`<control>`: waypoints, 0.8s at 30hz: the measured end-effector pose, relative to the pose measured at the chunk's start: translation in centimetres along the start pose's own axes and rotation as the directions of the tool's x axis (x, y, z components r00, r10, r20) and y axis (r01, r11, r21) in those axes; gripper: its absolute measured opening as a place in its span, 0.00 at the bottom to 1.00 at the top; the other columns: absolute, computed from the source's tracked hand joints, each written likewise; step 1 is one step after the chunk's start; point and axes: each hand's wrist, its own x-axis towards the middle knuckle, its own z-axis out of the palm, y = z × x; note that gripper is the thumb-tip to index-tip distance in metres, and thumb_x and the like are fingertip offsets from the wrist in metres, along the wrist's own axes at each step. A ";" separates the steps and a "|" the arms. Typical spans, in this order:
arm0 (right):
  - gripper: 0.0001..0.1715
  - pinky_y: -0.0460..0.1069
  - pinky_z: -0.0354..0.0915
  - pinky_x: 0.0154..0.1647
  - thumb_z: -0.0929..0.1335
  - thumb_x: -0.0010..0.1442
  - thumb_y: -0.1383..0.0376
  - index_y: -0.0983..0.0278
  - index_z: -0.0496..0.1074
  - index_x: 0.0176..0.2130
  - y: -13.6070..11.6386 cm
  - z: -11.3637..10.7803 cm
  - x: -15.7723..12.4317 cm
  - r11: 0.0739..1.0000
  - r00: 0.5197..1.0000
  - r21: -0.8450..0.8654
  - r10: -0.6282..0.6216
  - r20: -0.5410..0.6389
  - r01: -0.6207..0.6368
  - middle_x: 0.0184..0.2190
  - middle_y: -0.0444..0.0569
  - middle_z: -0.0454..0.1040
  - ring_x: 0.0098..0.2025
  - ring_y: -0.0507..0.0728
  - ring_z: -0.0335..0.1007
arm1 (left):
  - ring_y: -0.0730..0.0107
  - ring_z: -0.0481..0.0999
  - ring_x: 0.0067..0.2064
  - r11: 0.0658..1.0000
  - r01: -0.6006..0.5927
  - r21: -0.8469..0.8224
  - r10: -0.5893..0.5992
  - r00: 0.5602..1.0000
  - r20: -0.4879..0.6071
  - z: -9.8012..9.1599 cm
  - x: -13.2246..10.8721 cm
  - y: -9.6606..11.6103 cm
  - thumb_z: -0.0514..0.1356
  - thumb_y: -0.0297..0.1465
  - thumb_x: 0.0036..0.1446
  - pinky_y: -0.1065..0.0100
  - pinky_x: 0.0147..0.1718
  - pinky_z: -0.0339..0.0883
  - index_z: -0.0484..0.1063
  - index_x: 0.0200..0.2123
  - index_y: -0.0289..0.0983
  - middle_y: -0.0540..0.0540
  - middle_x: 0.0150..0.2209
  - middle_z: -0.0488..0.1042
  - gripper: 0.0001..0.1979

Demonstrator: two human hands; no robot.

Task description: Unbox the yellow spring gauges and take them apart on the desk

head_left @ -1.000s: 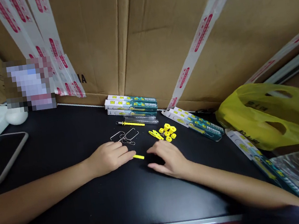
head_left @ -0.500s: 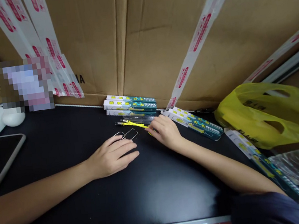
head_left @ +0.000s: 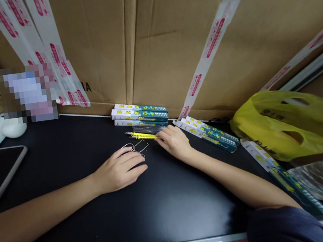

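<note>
Brown cardboard [head_left: 96,54] stood behind the black counter [head_left: 150,213], and the person's two hands lay over that dark surface. The left hand [head_left: 123,169] rested with its fingers long and slightly spread; the right hand [head_left: 174,141] was bunched farther back, its fingers narrow, tips at the near rod's right end, though whether they gripped it I could not tell. Beyond stood a stack of boxes [head_left: 139,112], with clear tubes [head_left: 147,129] just in front. Nearer still, two yellow rods [head_left: 142,136] lay side by side, long axes running left to right, metal tips pointing left, right ends slanting slightly toward the person. Thin wire hooks [head_left: 139,145] showed just past the left fingertips. A second earlier only one rod lay by the tubes, while the left fingers pinched a yellow stick; since then that hand had flattened, and the right hand had reached back, covering most of the small yellow parts [head_left: 187,139].
</note>
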 end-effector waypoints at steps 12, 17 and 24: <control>0.14 0.52 0.52 0.32 0.61 0.65 0.61 0.63 0.71 0.32 2.7 -3.5 0.4 0.986 0.984 -0.097 0.119 -0.130 -0.132 0.27 0.50 0.70 0.33 0.59 0.60 | 0.67 0.72 0.48 1.000 0.019 -0.016 -0.018 0.999 0.040 0.3 -0.3 -0.2 0.55 0.27 0.60 0.57 0.58 0.56 0.71 0.44 0.39 0.47 0.44 0.75 0.10; 0.12 0.51 0.56 0.33 0.63 0.62 0.61 0.64 0.71 0.31 7.4 -4.3 -2.1 0.937 0.953 -0.180 0.284 -0.103 -0.299 0.28 0.51 0.69 0.33 0.59 0.62 | 0.69 0.73 0.46 0.999 0.022 -0.024 -0.021 0.999 0.038 0.3 -0.3 -0.1 0.53 0.27 0.61 0.59 0.57 0.57 0.71 0.42 0.39 0.48 0.42 0.76 0.09; 0.11 0.52 0.60 0.35 0.63 0.61 0.62 0.65 0.72 0.34 10.8 -2.7 -7.9 0.881 0.905 -0.207 0.416 -0.092 -0.426 0.32 0.54 0.70 0.35 0.60 0.64 | 0.70 0.73 0.45 0.998 0.040 -0.055 -0.036 0.996 0.079 0.3 -0.3 -0.1 0.53 0.27 0.61 0.59 0.57 0.57 0.72 0.40 0.39 0.48 0.40 0.75 0.09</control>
